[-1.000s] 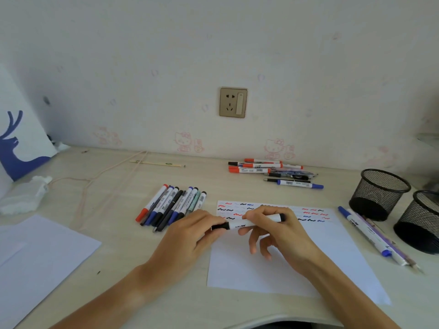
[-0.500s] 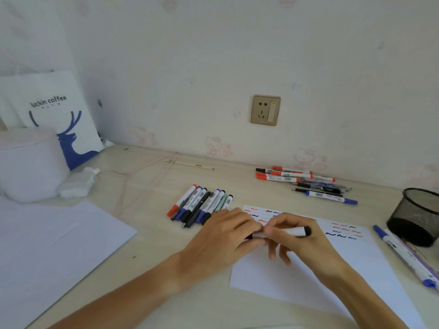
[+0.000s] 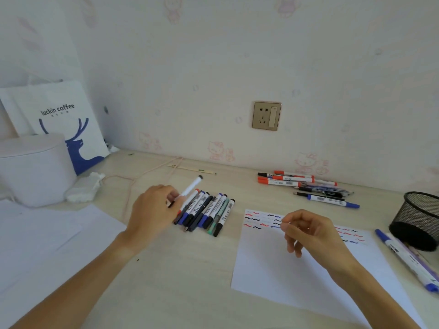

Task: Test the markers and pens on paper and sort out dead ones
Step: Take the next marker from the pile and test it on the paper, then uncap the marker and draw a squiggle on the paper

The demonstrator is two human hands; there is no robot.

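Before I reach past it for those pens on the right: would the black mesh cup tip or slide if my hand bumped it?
The mesh cup looks like thin wire mesh and seems empty, so it is probably light and would slide easily on the smooth desk. It stands upright on a wide base, so tipping seems less likely. The blue-capped markers beside it are round and may roll.

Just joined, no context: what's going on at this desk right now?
A person is testing markers on paper. The left hand holds a white marker over the row of markers lying beside the test sheet, which carries red, black and blue squiggles along its top. The right hand hovers over that sheet, fingers loosely curled, apparently holding nothing. More markers lie by the wall and beside a mesh cup.
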